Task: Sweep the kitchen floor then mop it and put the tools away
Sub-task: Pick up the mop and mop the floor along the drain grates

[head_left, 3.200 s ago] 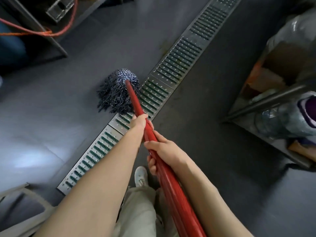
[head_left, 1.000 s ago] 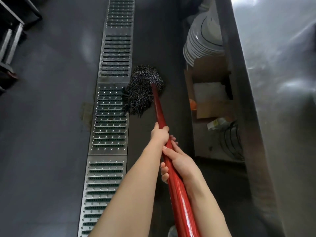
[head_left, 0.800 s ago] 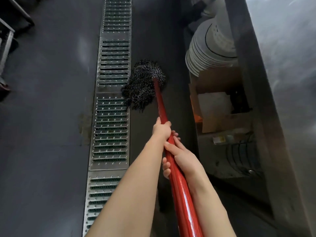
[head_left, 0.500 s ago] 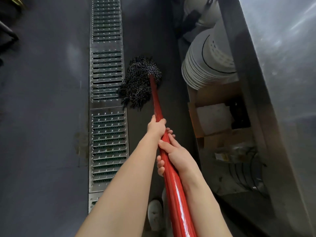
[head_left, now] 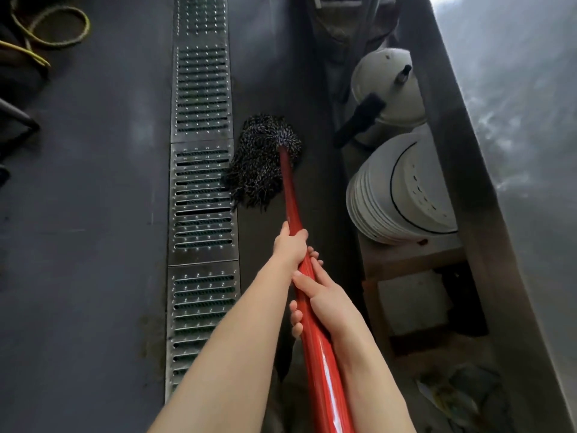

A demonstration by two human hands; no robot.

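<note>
Stage: mopping under way; sweeping judged done, since no broom shows.
Mop (head_left: 263, 162): head flat on the dark floor (head_left: 93, 214), its strands lapping the edge of the drain grate (head_left: 201, 195).
Left hand (head_left: 290, 245): fingers curled round the red handle (head_left: 312, 323), further down it.
Right hand (head_left: 327, 303): fingers wrapped on the handle just behind.
Nearby: stacked plates (head_left: 396, 198) and a pot (head_left: 390, 89) under the steel desk (head_left: 515, 151).
Left: rest of floor, then tools put away.
</note>
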